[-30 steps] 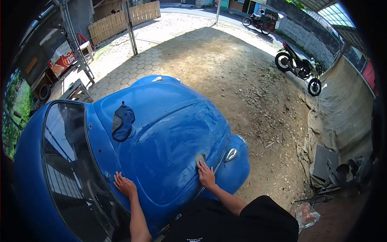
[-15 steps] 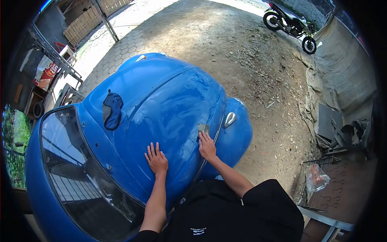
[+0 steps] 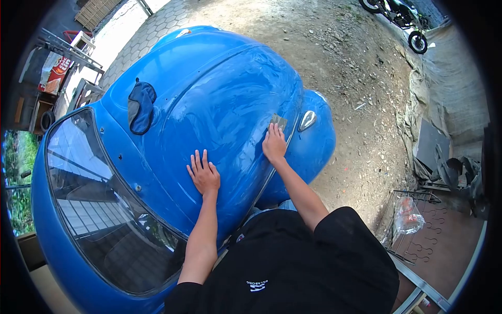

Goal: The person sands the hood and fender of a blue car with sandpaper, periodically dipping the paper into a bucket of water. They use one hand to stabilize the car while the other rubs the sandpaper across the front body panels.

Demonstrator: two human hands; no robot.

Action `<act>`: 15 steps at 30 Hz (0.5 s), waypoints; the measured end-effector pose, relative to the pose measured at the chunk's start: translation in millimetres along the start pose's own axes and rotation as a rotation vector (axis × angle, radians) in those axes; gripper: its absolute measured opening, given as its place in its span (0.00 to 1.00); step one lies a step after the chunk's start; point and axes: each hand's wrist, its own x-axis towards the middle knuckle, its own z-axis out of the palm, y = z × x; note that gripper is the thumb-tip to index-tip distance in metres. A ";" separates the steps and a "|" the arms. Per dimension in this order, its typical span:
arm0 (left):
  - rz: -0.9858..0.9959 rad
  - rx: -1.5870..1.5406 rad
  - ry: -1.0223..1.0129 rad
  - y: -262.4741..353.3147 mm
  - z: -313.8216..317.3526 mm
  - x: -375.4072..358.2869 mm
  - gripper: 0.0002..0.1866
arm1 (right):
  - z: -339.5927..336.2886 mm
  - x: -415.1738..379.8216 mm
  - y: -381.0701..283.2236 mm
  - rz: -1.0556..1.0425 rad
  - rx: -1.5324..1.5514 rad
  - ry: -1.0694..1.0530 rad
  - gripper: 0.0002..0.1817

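The blue car hood (image 3: 209, 110) has pale smears across its surface. My left hand (image 3: 204, 175) lies flat on it with the fingers spread, holding nothing. To the right, my right hand (image 3: 274, 145) presses a small grey-green sheet (image 3: 278, 122) against the hood near its side edge. The sheet sticks out past the fingertips. A dark blue and grey cloth (image 3: 141, 107) rests on the hood near the windshield (image 3: 104, 209). Beyond the hood edge, the blue fender (image 3: 319, 138) carries a chrome-rimmed lamp (image 3: 307, 121).
A motorcycle (image 3: 400, 18) stands on the dirt ground (image 3: 361, 104) at the upper right. Grey sheeting (image 3: 444, 78) hangs along the right side. A metal rack with a plastic bag (image 3: 408, 215) is at the lower right.
The view has tipped downward, so the car and ground appear higher. My right hand and the sheet have slid slightly forward along the hood edge. My left hand remains flat on the hood.
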 end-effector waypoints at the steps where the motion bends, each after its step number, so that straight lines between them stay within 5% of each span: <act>1: -0.002 0.009 0.002 -0.2 1.4 0.1 0.28 | 1.3 -27.8 -6.0 -0.131 -0.022 -0.003 0.29; 6: -0.025 0.051 -0.042 1.5 3.4 0.1 0.29 | -53.9 -115.7 -22.5 -0.239 -0.066 -0.295 0.29; 12: -0.030 0.075 -0.045 3.7 3.0 3.0 0.29 | 5.3 58.6 45.4 0.139 0.205 0.035 0.27; 15: -0.031 0.084 -0.049 3.9 2.6 1.8 0.29 | 12.6 59.2 45.6 0.028 0.196 0.089 0.27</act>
